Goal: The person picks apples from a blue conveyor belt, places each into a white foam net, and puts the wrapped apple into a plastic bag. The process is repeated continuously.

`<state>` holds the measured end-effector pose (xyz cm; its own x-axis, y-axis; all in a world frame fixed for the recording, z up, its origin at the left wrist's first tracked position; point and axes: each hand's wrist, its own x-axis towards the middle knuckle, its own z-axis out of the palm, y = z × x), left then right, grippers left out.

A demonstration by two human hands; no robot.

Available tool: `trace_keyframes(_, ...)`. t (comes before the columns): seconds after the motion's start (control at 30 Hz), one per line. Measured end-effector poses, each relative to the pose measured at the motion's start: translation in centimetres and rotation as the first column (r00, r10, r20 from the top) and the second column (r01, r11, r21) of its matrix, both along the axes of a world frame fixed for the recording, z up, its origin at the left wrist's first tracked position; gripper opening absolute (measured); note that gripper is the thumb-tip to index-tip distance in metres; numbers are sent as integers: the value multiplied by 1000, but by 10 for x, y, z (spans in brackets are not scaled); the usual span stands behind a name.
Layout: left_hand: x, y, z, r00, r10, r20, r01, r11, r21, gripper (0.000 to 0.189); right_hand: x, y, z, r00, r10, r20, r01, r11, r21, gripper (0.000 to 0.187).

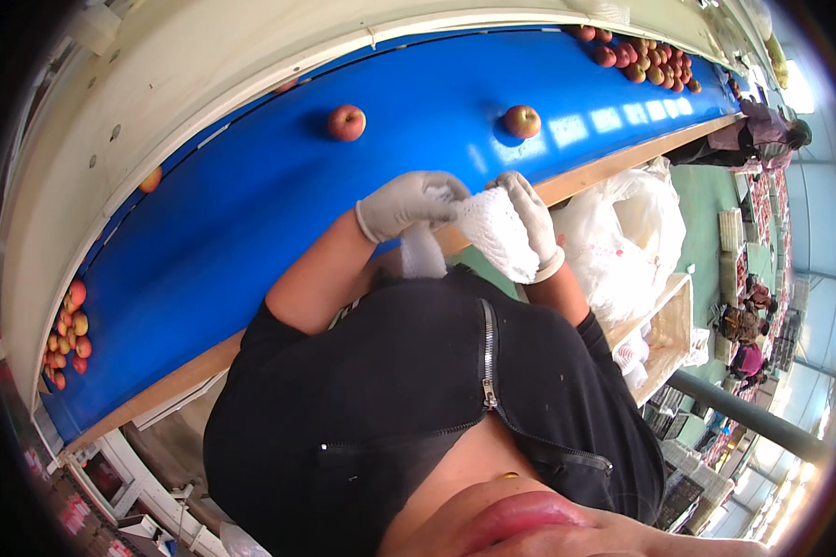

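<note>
My left hand (412, 206), in a pale glove, pinches white foam netting. A white foam strip (423, 252) hangs just below its fingers. My right hand (531, 219), gloved as well, grips a white foam net sleeve (496, 233) whose left end meets the left fingertips. Whether anything is inside the sleeve cannot be told. Both hands are above the near edge of a blue conveyor belt (251, 202). Beyond them on the belt, a red apple (347, 123) sits to the left and a red-yellow apple (522, 122) to the right, apart from both hands.
Apples (651, 63) cluster at the belt's far right, and more apples (70, 334) at its left end. A wooden rail (585, 163) runs along the near side. White plastic bags (620, 230) and a crate (669, 327) stand to my right. A person (759, 139) stands farther along.
</note>
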<state>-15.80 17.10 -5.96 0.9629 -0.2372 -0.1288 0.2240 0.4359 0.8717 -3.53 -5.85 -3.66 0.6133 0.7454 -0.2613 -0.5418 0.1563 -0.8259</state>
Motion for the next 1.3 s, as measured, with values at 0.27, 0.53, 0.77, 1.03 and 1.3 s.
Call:
trace_keyframes(0.27,19,-12,12,998,60,-32,-68,896,-440,22,-32,-2,-10,880,375,-292,-264,896,357,86)
trace_keyframes(0.53,23,-20,27,959,-89,-271,66,993,-94,34,11,-19,-37,978,194,-69,-140,872,469,39)
trace_keyframes(0.77,48,-37,42,973,-137,-185,42,896,-443,21,-25,-17,-37,690,583,-428,-89,656,750,56)
trace_keyframes(1.03,44,-15,-76,931,-330,-159,162,759,-631,34,-23,-31,-11,920,325,-218,-65,678,733,55)
trace_keyframes(1.3,70,-61,12,986,-69,-152,86,990,110,40,-13,-18,6,852,365,-375,60,643,763,55)
